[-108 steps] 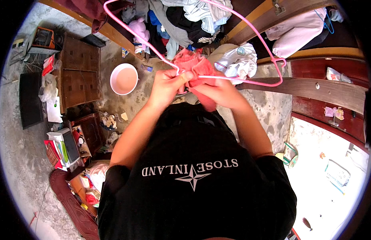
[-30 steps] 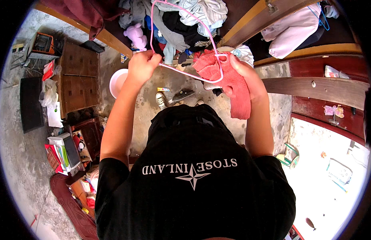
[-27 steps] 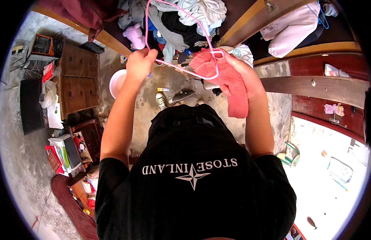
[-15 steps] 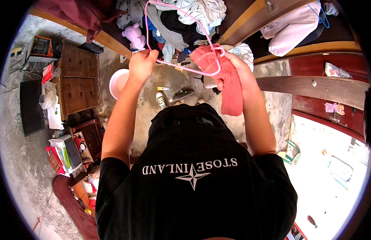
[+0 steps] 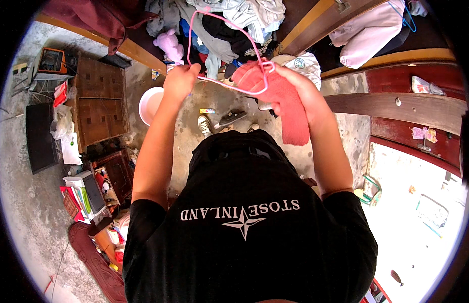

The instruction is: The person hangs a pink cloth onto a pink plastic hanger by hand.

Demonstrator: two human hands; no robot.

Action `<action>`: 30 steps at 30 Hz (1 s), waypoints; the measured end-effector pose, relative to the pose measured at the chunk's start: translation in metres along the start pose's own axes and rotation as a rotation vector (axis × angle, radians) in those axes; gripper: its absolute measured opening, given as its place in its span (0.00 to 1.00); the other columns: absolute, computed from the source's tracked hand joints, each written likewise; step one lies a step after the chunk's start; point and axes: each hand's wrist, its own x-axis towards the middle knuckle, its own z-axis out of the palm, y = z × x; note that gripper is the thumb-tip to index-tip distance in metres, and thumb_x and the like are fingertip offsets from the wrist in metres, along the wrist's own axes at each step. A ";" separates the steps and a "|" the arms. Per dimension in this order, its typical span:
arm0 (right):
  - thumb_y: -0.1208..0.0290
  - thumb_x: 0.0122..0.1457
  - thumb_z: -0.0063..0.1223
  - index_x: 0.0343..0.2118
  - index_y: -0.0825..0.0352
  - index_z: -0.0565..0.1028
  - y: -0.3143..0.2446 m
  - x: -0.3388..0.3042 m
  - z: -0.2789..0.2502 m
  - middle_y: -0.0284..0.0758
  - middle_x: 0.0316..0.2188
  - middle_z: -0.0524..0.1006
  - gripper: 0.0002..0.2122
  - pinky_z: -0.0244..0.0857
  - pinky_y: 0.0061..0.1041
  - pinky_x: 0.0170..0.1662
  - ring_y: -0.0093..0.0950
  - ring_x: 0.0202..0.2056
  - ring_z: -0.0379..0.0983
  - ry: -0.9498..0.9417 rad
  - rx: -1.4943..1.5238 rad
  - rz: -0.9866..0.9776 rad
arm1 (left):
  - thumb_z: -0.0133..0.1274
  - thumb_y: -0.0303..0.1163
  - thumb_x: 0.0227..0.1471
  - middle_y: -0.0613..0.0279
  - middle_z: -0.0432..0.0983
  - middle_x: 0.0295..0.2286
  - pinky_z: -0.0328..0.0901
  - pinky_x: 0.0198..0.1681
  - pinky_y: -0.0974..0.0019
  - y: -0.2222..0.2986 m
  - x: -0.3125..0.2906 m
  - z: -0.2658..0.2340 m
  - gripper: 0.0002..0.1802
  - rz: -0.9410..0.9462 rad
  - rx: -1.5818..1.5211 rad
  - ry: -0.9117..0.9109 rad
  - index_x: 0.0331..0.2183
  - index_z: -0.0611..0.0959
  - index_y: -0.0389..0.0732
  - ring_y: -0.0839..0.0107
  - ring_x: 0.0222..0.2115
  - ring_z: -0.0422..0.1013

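My left hand (image 5: 181,81) is closed round one corner of a pink wire clothes hanger (image 5: 232,88). The hanger is held out in front of me, its far side reaching over the pile of clothes. In my right hand (image 5: 302,83) is a red knitted cloth (image 5: 294,118), bunched at the top, with one end dangling below the wrist. The other end of the hanger, with its small looped part, lies against the upper part of the cloth by my right fingers. Whether the cloth is threaded on the wire I cannot tell.
Ahead, a wooden wardrobe holds heaped clothes (image 5: 227,43) and a pink plush toy (image 5: 168,44). A pale bucket (image 5: 149,107) stands on the floor left of me. Pink clothing (image 5: 358,33) hangs at the upper right; a wooden cabinet (image 5: 98,101) lines the left wall.
The hanger's right end has shifted slightly left and tilted. The red cloth has moved a little with my right hand, its upper part now further left. Both hands keep their hold.
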 end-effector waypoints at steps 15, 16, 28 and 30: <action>0.55 0.63 0.55 0.45 0.63 0.78 -0.020 0.022 -0.010 0.32 0.23 0.78 0.17 0.64 0.21 0.16 0.21 0.16 0.70 0.124 -0.055 -0.080 | 0.51 0.47 0.49 0.42 0.75 0.21 0.68 0.33 0.52 0.011 -0.014 0.004 0.23 0.281 -0.026 -0.271 0.27 0.83 0.33 0.47 0.25 0.74; 0.54 0.63 0.55 0.45 0.62 0.78 -0.025 0.028 -0.012 0.31 0.23 0.78 0.17 0.63 0.21 0.16 0.21 0.16 0.69 0.123 -0.073 -0.122 | 0.51 0.47 0.49 0.41 0.75 0.22 0.68 0.34 0.52 0.013 -0.014 0.004 0.23 0.283 -0.014 -0.281 0.27 0.83 0.33 0.46 0.26 0.74; 0.64 0.57 0.65 0.41 0.67 0.80 -0.026 0.039 -0.023 0.30 0.32 0.80 0.14 0.71 0.24 0.34 0.21 0.30 0.76 0.155 -0.410 -0.468 | 0.52 0.48 0.50 0.49 0.78 0.25 0.68 0.39 0.49 0.037 0.016 -0.032 0.19 0.527 0.185 0.110 0.29 0.83 0.41 0.49 0.33 0.75; 0.67 0.59 0.62 0.40 0.69 0.80 -0.026 0.036 -0.015 0.28 0.30 0.80 0.11 0.70 0.23 0.35 0.18 0.30 0.75 0.214 -0.542 -0.572 | 0.57 0.48 0.48 0.60 0.76 0.39 0.60 0.50 0.44 0.028 0.014 -0.023 0.16 0.519 0.224 0.405 0.30 0.83 0.45 0.53 0.49 0.65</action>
